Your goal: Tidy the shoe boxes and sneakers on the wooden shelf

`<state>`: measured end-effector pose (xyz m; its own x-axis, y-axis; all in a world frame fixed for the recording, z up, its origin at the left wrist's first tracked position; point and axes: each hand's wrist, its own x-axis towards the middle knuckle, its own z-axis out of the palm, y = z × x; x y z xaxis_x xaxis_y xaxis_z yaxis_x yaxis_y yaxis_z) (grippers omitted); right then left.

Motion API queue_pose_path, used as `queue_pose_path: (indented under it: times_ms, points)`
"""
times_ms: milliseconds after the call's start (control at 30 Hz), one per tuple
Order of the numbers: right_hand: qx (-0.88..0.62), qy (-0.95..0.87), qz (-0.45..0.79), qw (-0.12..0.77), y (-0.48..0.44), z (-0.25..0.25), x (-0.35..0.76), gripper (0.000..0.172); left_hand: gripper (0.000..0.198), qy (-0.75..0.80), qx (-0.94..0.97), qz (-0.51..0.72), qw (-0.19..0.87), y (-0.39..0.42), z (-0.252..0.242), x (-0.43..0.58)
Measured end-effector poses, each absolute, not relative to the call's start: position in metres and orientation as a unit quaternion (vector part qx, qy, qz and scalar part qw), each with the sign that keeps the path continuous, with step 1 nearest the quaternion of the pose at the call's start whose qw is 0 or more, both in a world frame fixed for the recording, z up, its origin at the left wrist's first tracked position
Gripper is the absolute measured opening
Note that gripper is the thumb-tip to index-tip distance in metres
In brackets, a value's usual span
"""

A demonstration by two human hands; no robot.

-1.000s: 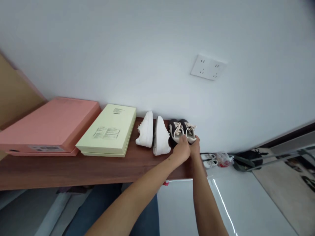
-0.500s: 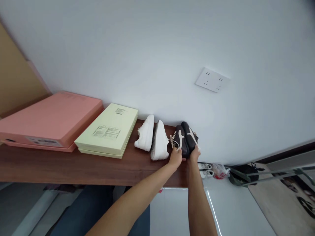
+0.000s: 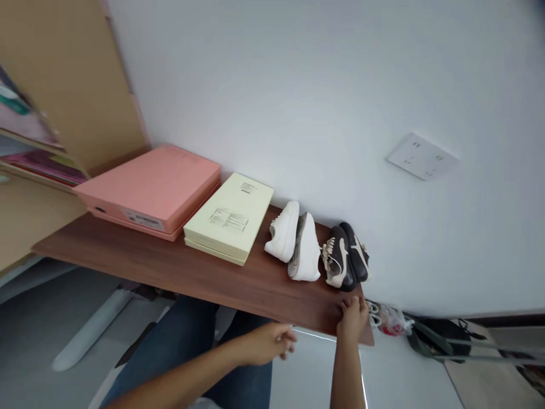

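Note:
A pair of dark brown sneakers with cream trim and laces stands at the right end of a brown wooden board. Just below their heels is my right hand, over the board's right end, fingers loosely bent, apart from the shoes. My left hand hangs in front of the board's near edge, its fingers half curled and holding nothing. Left of the dark pair are two white sneakers, each tipped on its side. A pale yellow shoe box and a larger pink box lie farther left.
A white wall with a socket plate rises behind the board. On the floor to the right are a clear plastic bag, part of another white pair of shoes and a dark bag. A wooden shelf unit stands at the left.
Both hands have let go of the dark brown sneakers and drawn back toward me. The left hand has moved farther, past the board's front edge. The view has shifted left.

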<state>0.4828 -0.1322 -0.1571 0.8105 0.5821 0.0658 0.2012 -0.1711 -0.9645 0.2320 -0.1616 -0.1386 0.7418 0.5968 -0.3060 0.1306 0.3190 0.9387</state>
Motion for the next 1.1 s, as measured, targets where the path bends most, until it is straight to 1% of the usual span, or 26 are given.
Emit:
queue_pose_path:
  times_ms: [67,133,200,267,333,400,433,500,567,633,700,800,933,1033,1100]
  points:
    - [-0.756,-0.217,0.130,0.603,-0.159,-0.167,0.461,0.056,0.025,0.360,0.563,0.125,0.733,-0.175,-0.159,0.166]
    - [-0.766,-0.198,0.117,0.600,-0.184,-0.174,0.440,0.057,0.028,0.462,0.563,0.130,0.672,-0.186,-0.174,0.098]
    - [-0.777,-0.217,0.146,0.573,-0.205,-0.176,0.417,0.055,0.030,0.554,0.569,0.135,0.593,-0.196,-0.182,0.036]
    - [-0.779,-0.267,0.210,0.527,-0.217,-0.171,0.386,0.051,0.032,0.629,0.560,0.117,0.527,-0.200,-0.179,-0.013]
    - [-0.762,-0.344,0.283,0.470,-0.223,-0.162,0.347,0.046,0.035,0.642,0.543,0.110,0.531,-0.198,-0.168,-0.041]
    - [-0.724,-0.446,0.349,0.394,-0.221,-0.148,0.302,0.043,0.039,0.603,0.528,0.137,0.582,-0.191,-0.152,-0.049]
    - [-0.698,-0.502,0.378,0.343,-0.219,-0.141,0.280,0.042,0.042,0.580,0.524,0.162,0.603,-0.185,-0.144,-0.047]
    - [-0.623,-0.613,0.430,0.228,-0.211,-0.126,0.236,0.041,0.043,0.555,0.532,0.217,0.602,-0.172,-0.128,-0.036]
    - [-0.562,-0.684,0.442,0.145,-0.200,-0.112,0.200,0.042,0.043,0.541,0.549,0.235,0.592,-0.160,-0.116,-0.023]
    - [-0.531,-0.717,0.436,0.115,-0.189,-0.100,0.173,0.041,0.045,0.522,0.559,0.240,0.598,-0.153,-0.107,-0.017]
    - [-0.509,-0.733,0.434,0.127,-0.179,-0.091,0.158,0.037,0.046,0.497,0.567,0.262,0.603,-0.150,-0.099,-0.020]
    - [-0.505,-0.725,0.424,0.196,-0.166,-0.082,0.150,0.037,0.048,0.491,0.569,0.324,0.574,-0.147,-0.089,-0.044]
    - [-0.535,-0.674,0.426,0.280,-0.149,-0.073,0.146,0.043,0.052,0.589,0.521,0.410,0.463,-0.132,-0.084,-0.105]
    - [-0.519,-0.639,0.461,0.331,-0.133,-0.068,0.131,0.043,0.055,0.653,0.470,0.469,0.365,-0.112,-0.091,-0.156]
    - [-0.498,-0.622,0.488,0.357,-0.124,-0.066,0.115,0.044,0.053,0.669,0.441,0.503,0.325,-0.097,-0.099,-0.186]
